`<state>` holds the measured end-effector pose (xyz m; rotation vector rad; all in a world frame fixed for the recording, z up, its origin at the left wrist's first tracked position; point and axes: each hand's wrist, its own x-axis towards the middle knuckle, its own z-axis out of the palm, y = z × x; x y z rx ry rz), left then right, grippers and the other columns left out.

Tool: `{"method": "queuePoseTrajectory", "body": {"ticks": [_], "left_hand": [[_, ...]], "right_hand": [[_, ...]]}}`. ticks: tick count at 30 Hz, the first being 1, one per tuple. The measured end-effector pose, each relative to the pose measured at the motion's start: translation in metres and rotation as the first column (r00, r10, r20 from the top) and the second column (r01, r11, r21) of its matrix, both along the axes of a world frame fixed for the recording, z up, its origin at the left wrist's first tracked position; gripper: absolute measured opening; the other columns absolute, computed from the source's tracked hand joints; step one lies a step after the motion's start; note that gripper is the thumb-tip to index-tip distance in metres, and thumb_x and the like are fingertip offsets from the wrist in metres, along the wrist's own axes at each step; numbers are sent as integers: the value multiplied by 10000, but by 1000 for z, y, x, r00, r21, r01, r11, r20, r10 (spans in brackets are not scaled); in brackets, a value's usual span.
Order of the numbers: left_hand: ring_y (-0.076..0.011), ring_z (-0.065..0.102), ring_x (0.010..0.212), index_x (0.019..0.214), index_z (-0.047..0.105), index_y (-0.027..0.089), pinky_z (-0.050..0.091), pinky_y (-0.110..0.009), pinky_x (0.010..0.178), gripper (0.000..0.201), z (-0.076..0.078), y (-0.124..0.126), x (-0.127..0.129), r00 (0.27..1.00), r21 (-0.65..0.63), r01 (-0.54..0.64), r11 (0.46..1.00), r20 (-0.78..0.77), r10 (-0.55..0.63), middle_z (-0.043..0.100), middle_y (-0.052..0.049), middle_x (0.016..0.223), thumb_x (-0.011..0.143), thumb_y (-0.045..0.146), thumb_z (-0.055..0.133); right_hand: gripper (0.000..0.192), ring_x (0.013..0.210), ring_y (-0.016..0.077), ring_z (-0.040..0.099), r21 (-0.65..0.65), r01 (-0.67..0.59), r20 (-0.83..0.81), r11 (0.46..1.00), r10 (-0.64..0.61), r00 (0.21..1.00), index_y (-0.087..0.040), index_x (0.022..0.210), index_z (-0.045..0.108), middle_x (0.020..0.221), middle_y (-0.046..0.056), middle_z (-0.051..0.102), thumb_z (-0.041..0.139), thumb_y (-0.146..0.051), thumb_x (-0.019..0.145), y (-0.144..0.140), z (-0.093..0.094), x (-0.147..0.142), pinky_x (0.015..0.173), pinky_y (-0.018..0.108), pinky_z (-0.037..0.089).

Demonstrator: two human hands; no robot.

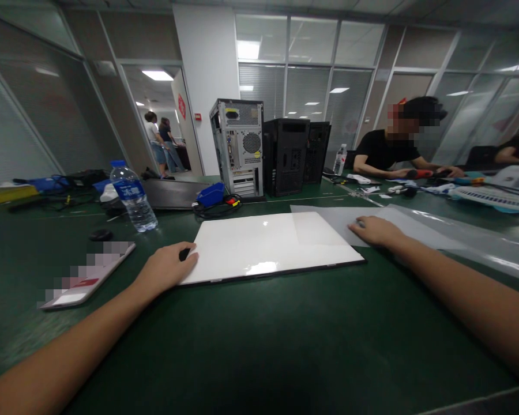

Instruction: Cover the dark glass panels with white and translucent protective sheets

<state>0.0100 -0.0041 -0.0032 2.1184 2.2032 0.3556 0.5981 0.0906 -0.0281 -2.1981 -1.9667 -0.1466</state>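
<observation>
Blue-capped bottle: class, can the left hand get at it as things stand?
Probably yes: only green tabletop shows between the left hand and the bottle, though it would first leave the white panel.

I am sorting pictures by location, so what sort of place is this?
Probably an office used as an electronics workshop: computer towers and cables share a green table, with glass partitions behind.

Left of my left fingers, a slim pinkish rectangular device is partly pixelated; right of my right fingers, glossy clear plastic sheeting is cut off.
</observation>
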Motion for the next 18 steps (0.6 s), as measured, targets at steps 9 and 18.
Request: {"method": "queuePoseTrajectory", "body": {"ticks": [9,18], "left_hand": [[-347,713,1055,1352,674,208,539,-404,866,647,-1,1,-1,1000,19,6,1000,-13,-6,755,-122,1214,854,555,452],[-364,706,1068,1355,671,205,539,-421,863,651,0,0,0,1000,9,4,1000,-10,-4,742,-134,1242,858,560,445]], "right_hand": [[601,1145,380,647,83,-69,-30,994,71,997,-184,1255,722,1238,156,710,419,-599,941,-2,8,-13,1000,519,489],[551,1123,273,667,97,-228,-136,969,240,961,-255,1269,708,1258,51,714,367,-582,985,-6,11,-27,976,378,520]]}}
